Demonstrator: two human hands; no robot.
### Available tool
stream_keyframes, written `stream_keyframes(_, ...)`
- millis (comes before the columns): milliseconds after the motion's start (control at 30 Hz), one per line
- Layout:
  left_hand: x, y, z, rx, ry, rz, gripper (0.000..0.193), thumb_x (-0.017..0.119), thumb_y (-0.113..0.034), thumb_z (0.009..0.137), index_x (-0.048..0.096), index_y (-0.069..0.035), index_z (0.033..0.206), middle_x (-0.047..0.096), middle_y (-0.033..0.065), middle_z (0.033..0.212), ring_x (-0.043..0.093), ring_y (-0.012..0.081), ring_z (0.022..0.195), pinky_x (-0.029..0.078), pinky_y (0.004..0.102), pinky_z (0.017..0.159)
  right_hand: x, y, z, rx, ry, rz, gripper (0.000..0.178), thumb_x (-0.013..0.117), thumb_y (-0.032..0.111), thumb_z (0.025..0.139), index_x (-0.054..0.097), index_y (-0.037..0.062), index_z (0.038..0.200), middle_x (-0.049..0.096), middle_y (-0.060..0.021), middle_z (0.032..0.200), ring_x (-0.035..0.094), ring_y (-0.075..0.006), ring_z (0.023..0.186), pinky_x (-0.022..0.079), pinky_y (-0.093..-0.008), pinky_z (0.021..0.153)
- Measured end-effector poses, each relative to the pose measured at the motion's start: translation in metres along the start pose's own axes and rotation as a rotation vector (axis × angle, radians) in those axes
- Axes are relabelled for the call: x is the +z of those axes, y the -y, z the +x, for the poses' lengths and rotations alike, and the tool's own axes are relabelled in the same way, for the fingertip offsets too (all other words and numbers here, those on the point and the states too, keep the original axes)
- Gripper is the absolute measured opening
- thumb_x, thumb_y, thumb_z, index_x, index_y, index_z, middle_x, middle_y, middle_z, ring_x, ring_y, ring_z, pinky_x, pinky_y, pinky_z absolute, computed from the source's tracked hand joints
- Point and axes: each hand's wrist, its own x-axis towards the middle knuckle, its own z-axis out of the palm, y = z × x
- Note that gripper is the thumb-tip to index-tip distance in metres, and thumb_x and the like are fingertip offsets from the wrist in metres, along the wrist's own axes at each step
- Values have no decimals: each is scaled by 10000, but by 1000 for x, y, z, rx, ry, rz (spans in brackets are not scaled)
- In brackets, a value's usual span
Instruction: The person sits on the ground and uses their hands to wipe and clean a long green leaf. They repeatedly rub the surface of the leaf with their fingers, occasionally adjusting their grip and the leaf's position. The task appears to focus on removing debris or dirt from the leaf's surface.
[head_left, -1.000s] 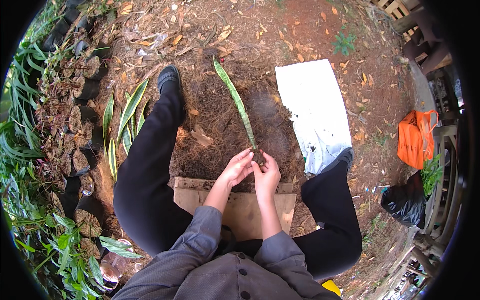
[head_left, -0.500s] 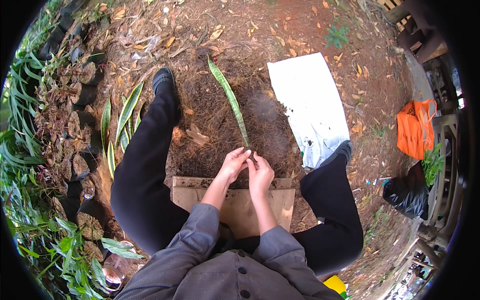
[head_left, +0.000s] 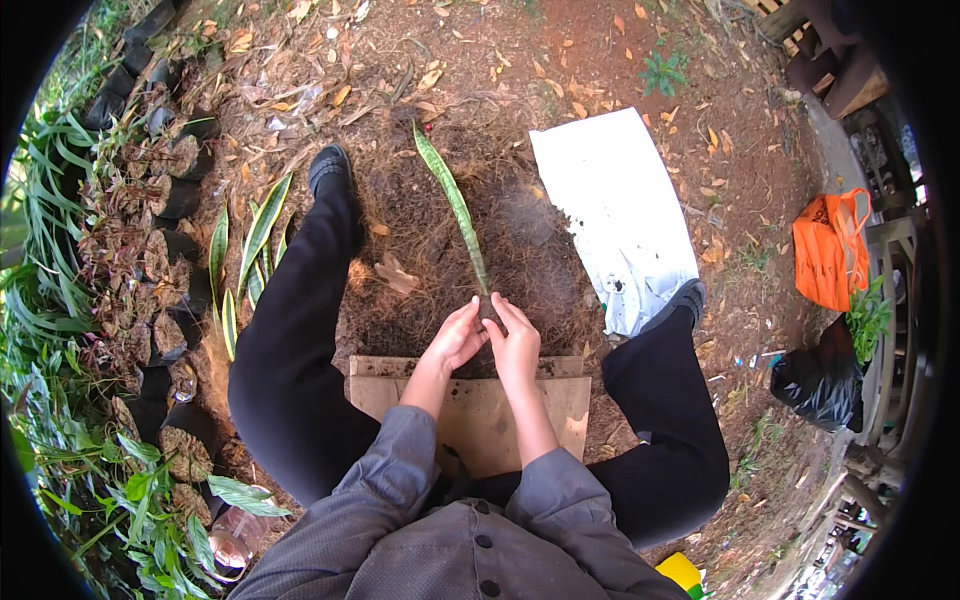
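Step in hand, my read: both hands working the base of the long green leaf (head_left: 455, 207), approx ctr frame, tip toward upper ctr over the fibrous soil patch (head_left: 400, 325). L hand (head_left: 456, 338) + R hand (head_left: 514, 345): both part-open, cupped, fingers loosely bent, fingertips either side of leaf base. Can't tell if either pinches it; contact pt too small/hidden. Next move prob calls for light, steady support at base so leaf doesn't tip. Nearby: board (head_left: 475, 425) lower ctr, white sheet (head_left: 622, 195) right of ctr, more leaves (head_left: 262, 228) left.
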Motion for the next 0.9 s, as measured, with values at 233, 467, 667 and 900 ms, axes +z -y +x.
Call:
stream_keyframes(233, -8, 2, 0, 53, 31, -40, 303, 372, -208, 971, 511, 15, 1122, 558, 138, 1117, 546, 217, 1031, 455, 345, 918, 15, 8, -8, -49, -84, -8, 314, 627, -29, 736, 640, 31, 1044, 624, -134, 1056, 599, -257, 999, 473, -325, 882)
stream_keyframes(467, 8, -7, -8, 79, -69, 137, 303, 399, -240, 964, 517, -5, 1114, 563, 118, 1097, 551, 200, 1013, 466, 329, 889, 9, 7, -3, -23, -20, 78, 314, 631, -2, 748, 630, 32, 1059, 623, -140, 1048, 607, -256, 981, 475, -319, 863)
stream_keyframes(667, 24, -20, -8, 112, 9, 152, 298, 514, -239, 919, 515, -29, 1131, 577, 90, 1055, 566, 176, 952, 477, 336, 798, -6, -19, 8, 200, 147, 692, 454, 577, -10, 779, 527, 62, 1224, 543, -72, 1207, 531, -168, 1067, 440, -284, 870)
stream_keyframes(900, 33, -29, -14, 55, 21, 64, 301, 561, -87, 868, 487, 0, 1146, 557, 150, 1121, 542, 253, 1068, 457, 394, 921, -15, -34, 2, 582, 444, 931, 530, 470, -42, 786, 360, 73, 1291, 474, -63, 1238, 474, -161, 1120, 462, -298, 846)
